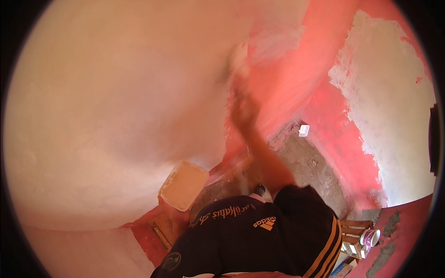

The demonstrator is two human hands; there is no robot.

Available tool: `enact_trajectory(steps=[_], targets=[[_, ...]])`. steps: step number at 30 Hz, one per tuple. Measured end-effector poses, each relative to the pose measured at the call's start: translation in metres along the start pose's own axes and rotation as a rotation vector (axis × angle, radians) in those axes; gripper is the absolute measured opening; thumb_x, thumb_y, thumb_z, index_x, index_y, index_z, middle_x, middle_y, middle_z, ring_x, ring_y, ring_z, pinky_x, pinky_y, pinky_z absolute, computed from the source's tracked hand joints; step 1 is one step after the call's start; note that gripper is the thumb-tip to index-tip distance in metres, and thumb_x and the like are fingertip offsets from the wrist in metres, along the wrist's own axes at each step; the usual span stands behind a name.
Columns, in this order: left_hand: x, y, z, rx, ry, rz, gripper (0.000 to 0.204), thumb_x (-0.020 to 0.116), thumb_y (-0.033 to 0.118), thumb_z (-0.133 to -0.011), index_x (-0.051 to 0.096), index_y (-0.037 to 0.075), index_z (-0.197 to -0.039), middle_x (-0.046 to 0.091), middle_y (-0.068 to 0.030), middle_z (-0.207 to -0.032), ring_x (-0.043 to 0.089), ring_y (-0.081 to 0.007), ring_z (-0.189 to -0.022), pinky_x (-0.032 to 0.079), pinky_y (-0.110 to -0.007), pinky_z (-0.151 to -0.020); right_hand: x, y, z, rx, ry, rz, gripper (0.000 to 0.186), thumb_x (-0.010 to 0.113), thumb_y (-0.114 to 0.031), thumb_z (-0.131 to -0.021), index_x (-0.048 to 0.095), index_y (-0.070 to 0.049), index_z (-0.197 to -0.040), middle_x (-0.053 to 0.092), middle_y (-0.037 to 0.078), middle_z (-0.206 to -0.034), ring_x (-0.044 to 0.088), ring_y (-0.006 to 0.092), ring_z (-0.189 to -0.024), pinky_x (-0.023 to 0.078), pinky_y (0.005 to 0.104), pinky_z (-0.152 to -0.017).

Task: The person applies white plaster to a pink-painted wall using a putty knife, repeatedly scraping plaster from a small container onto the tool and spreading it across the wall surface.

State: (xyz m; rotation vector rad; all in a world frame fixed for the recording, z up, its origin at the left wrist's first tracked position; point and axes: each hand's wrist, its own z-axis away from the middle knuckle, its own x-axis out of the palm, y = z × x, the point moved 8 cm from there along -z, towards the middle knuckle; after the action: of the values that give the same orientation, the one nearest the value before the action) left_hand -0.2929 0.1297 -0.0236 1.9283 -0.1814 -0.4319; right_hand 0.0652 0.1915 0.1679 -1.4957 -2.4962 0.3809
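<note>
The wall [92, 92] swells across most of the view, pale tan, its ragged edge meeting a red strip [289, 76] that runs down toward the floor [303, 160]. On the right, a second wall shows a pale patch [394, 92] with a rough border of red. The person leans in, dark shirt [259, 245] below. Just beside the base of the wall is a squarish tan board [184, 184], perhaps a tub; I can't tell which, nor what supports it. Off to the right stands a slatted wooden stool [354, 226].

The right hand [245, 111] reaches up to the seam of pale and red. It is too blurred for me to tell whether the fingers are spread or pinching something. The left hand is out of sight. A dark smear just beyond the right hand, along that seam, may be a tool [228, 67].

For good work here, I'd judge, light, even strokes should overlap the pale edge, pressure easing off over the red so no ridge forms.

Smallest are a cup [370, 237] by the stool and a white box [303, 130] at the floor's far end.
</note>
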Motion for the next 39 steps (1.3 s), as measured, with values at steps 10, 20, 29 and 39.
enact_trajectory(steps=[10,20,29,39], targets=[[0.002,0.015,-0.004,-0.019,0.023,-0.008,0.06,0.026,0.054,-0.108,0.041,0.008,-0.144,0.051,-0.0102,-0.144,0.051,-0.024,-0.13,0.042,-0.04,-0.111,-0.05,0.043,-0.062,0.264,0.195,0.057,0.039,0.049,-0.009,-0.104,0.054,0.005,-0.14,0.065,0.017,-0.133,0.066,0.0241,-0.114,0.052,0.0298,-0.092],[-0.004,-0.023,0.014,-0.11,0.086,-0.111,0.06,0.025,0.053,-0.108,0.042,0.007,-0.143,0.051,-0.0117,-0.144,0.051,-0.0248,-0.13,0.042,-0.04,-0.11,-0.048,-0.014,-0.025,0.12,0.053,0.112,0.035,0.051,0.004,-0.097,0.063,0.003,-0.13,0.068,0.012,-0.086,0.065,0.026,-0.068,0.052,0.0358,-0.058],[-0.004,0.007,0.002,-0.016,-0.056,-0.25,0.059,0.025,0.051,-0.109,0.041,0.007,-0.144,0.05,-0.0123,-0.145,0.049,-0.0257,-0.133,0.041,-0.039,-0.111,0.011,-0.046,-0.007,-0.347,0.029,0.159,0.034,0.049,0.0,-0.101,0.059,0.006,-0.133,0.07,0.021,-0.121,0.072,0.0228,-0.084,0.057,0.03,-0.069],[-0.004,-0.003,-0.003,-0.045,-0.005,0.022,0.061,0.024,0.052,-0.108,0.042,0.008,-0.145,0.051,-0.0115,-0.145,0.05,-0.027,-0.132,0.042,-0.041,-0.111,0.003,-0.003,-0.063,-0.193,0.014,0.231,0.036,0.047,0.001,-0.1,0.06,0.004,-0.134,0.063,0.021,-0.134,0.062,0.0336,-0.125,0.053,0.0386,-0.1]])
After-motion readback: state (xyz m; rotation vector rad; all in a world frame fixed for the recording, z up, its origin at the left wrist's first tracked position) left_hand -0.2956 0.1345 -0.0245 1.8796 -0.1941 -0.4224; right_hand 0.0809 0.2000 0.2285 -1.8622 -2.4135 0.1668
